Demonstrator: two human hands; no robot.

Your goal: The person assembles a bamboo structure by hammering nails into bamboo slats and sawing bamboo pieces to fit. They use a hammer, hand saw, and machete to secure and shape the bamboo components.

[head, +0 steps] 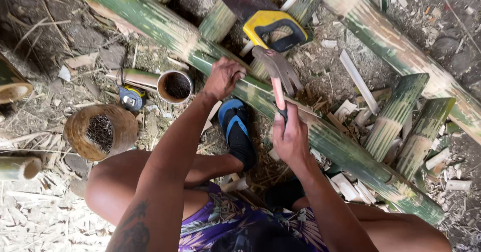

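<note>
Right hand (290, 139) is wrapped tight around the pale wooden handle of a hatchet (278, 76), whose rusty broad head rests on or just above the long bamboo pole (345, 151). Left hand (224, 77) lies curled on the same pole a little further up, fingers bent in and pressing down; whether it pinches anything small I cannot tell.

Largest first: the pole is a thick green culm, mottled with pale streaks, running slantwise from the upper left to the lower right, with a whitish ring at the joint near the left hand. Judging by how things lie, the work on it looks only partly done: the pole is whole along its length, while split slats and pale chips already litter the ground to its right. A second long pole (401, 51) crosses the upper right. Two short split pieces (401, 116) lean beside it, showing ribbed green skin and cream ends.

A wide hollow bamboo section (97, 131) stands open-mouthed at the left, fibrous and brown inside, with a narrower cup-like section (175, 86) near it. A hand saw (273, 29) with a yellow and black grip lies across the poles above the hatchet. A blue sandal (238, 131) sits on the foot just below the pole. A small yellow tape measure (132, 98) lies among dry shavings.
</note>
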